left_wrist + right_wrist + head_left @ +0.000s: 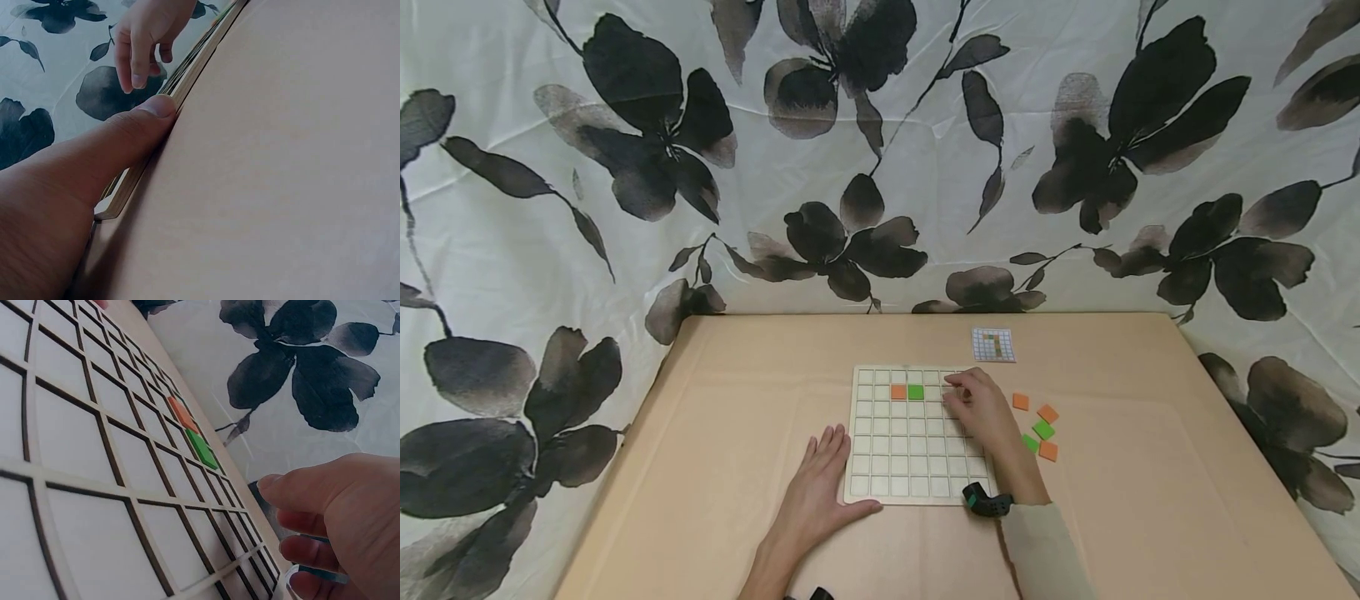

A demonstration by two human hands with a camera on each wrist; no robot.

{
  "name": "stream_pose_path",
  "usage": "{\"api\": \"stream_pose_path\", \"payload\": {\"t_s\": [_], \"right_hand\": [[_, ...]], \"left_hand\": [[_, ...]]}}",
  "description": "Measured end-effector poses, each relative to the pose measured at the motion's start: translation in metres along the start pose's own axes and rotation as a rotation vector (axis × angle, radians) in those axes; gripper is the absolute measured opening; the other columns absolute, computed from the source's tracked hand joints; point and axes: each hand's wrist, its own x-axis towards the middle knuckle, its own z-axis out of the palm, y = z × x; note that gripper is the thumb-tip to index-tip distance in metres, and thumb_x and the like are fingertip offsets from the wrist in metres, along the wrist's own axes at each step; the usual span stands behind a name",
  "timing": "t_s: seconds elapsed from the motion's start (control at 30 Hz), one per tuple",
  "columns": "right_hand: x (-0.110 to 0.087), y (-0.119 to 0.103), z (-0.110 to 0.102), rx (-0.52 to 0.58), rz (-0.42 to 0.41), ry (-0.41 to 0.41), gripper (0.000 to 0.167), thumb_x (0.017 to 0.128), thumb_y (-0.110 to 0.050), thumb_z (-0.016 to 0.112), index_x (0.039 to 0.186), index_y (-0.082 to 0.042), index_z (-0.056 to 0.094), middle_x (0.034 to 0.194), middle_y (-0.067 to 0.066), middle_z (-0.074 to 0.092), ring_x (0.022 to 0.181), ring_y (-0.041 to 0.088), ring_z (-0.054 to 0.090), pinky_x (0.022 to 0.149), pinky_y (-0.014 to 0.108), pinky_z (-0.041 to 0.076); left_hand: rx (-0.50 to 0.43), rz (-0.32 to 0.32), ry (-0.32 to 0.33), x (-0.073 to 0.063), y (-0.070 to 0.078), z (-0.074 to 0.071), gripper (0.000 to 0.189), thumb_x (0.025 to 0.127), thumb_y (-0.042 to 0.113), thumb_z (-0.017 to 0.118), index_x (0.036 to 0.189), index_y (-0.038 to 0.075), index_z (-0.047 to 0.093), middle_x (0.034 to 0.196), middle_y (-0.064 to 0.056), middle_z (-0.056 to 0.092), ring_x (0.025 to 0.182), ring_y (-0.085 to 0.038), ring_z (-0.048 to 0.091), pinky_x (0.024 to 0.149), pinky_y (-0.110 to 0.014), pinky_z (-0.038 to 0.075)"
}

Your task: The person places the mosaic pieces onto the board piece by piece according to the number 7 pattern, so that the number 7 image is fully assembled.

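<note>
A pale board with a grid of square cells (880, 446) lies on the table. In its second row from the back, an orange tile (898, 392) and a green tile (915, 392) fill neighbouring cells. My left hand (823, 485) rests at the board's front left corner, fingers straight along the left side and thumb on the front edge, as the left wrist view confirms. Over the back right cells hovers my right hand (981, 408), its fingers loosely bent and thumb apart from them. No tile shows between those fingers (306, 553) in the right wrist view.
Several loose orange tiles (1048, 451) and green tiles (1043, 429) lie right of the board, beside my right forearm. Behind the board is a small printed card (993, 344) with a coloured grid pattern. A floral cloth (880, 167) hangs beyond the table's back edge.
</note>
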Motion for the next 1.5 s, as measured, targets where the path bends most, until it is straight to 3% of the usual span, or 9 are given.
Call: {"api": "stream_pose_path", "payload": {"t_s": [0.27,0.5,0.97,1.2,1.5], "right_hand": [[0.001,0.004,-0.012,0.009,0.022,0.012,0.03,0.094,-0.019,0.07,0.121,-0.007,0.07,0.113,0.007,0.064,0.094,0.022,0.061,0.079,0.036,0.057],[0.002,0.009,-0.022,0.0,0.045,0.003,0.032,0.095,-0.021,0.069,0.123,-0.007,0.069,0.116,0.007,0.063,0.096,0.023,0.061,0.082,0.037,0.058],[-0.001,0.016,-0.038,-0.002,0.056,0.018,0.03,0.093,-0.018,0.069,0.12,-0.005,0.069,0.114,0.01,0.063,0.099,0.027,0.061,0.086,0.042,0.058],[-0.002,0.022,-0.047,-0.022,0.036,0.037,0.029,0.091,-0.015,0.072,0.117,-0.003,0.07,0.117,0.013,0.065,0.102,0.03,0.06,0.086,0.044,0.056],[-0.004,0.025,-0.057,-0.052,0.078,0.021,0.031,0.092,-0.016,0.071,0.12,-0.003,0.068,0.12,0.015,0.064,0.104,0.032,0.06,0.089,0.048,0.058]], "left_hand": [[0.014,0.012,0.014,0.001,0.0,0.0,0.11,0.07,0.071,0.075,0.146,-0.004,0.047,0.157,-0.019,0.041,0.151,-0.032,0.033,0.129,-0.046,0.021],[-0.032,-0.027,-0.011,0.002,0.001,0.0,0.112,0.071,0.074,0.073,0.148,-0.002,0.044,0.16,-0.017,0.038,0.153,-0.031,0.028,0.13,-0.044,0.016],[-0.041,-0.045,-0.028,0.003,0.003,-0.001,0.113,0.071,0.075,0.072,0.149,-0.001,0.043,0.16,-0.016,0.037,0.154,-0.029,0.027,0.131,-0.042,0.014],[-0.036,-0.032,-0.016,0.002,0.003,-0.002,0.113,0.071,0.074,0.073,0.149,-0.003,0.044,0.159,-0.018,0.038,0.153,-0.031,0.029,0.13,-0.043,0.015],[-0.036,-0.029,-0.02,0.003,0.004,-0.003,0.112,0.072,0.073,0.073,0.149,-0.003,0.044,0.16,-0.018,0.038,0.153,-0.031,0.029,0.13,-0.044,0.016]]}}
